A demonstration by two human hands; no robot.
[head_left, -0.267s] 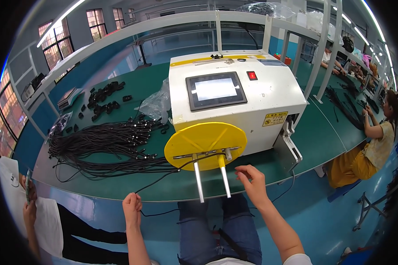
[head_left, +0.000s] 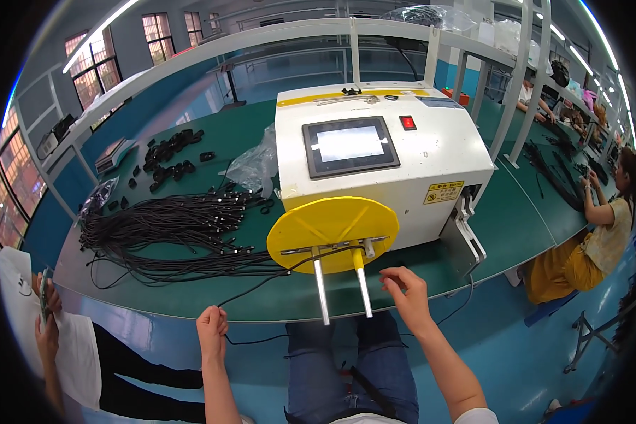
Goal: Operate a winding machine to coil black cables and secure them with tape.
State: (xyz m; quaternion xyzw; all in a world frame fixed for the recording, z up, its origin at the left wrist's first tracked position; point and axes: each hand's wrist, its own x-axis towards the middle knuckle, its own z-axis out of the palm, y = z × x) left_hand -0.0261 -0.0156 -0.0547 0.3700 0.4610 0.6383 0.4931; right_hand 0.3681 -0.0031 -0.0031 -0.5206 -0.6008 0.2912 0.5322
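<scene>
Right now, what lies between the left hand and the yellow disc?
In the head view, a cable runs from the left hand to the disc, across the table.

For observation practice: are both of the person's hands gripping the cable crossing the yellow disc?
No, the left hand grips the black cable, while the right hand is apart from it, near a metal rod.

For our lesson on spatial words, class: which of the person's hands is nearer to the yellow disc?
Right. The right hand is just below the yellow disc's right side, not touching it; the left hand, holding a black cable, is farther off, below and to the left.
</scene>
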